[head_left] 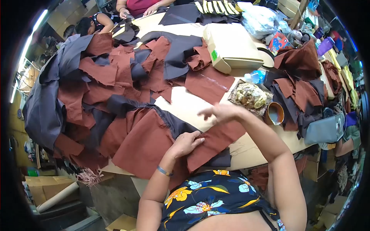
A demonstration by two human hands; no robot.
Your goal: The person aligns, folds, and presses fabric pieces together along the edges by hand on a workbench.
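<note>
Fingers of the left hand (185,143) lie bent and close together on the left end of a brown cloth strip (217,143); whether they pinch it or only press it down cannot be told. Beyond the strip, the right hand (220,112) is blurred, its forefinger stretched out and its fingers apart, with no cloth visibly gripped. The strip lies slantwise near the front edge of the bench (187,101), laid flat enough to handle, with a dark piece (220,159) showing beneath it. Just left, a broad brown panel (144,140) with a dark band (165,115) along its side hangs over the front edge. Judging by the layout, this one strip is in hand while much remains: a large heap of loose brown and dark pieces (100,71) covers the left end, and another brown piece (210,82) lies mid-bench. How many are finished cannot be told, nor whether the cloth pile (298,90) by the right edge is done work. Toward that edge stand a bowl (274,105) and a crumpled yellowish mass (249,95); a cardboard box (233,44) sits farther back, and a person in red (140,7) works at the far edge
</note>
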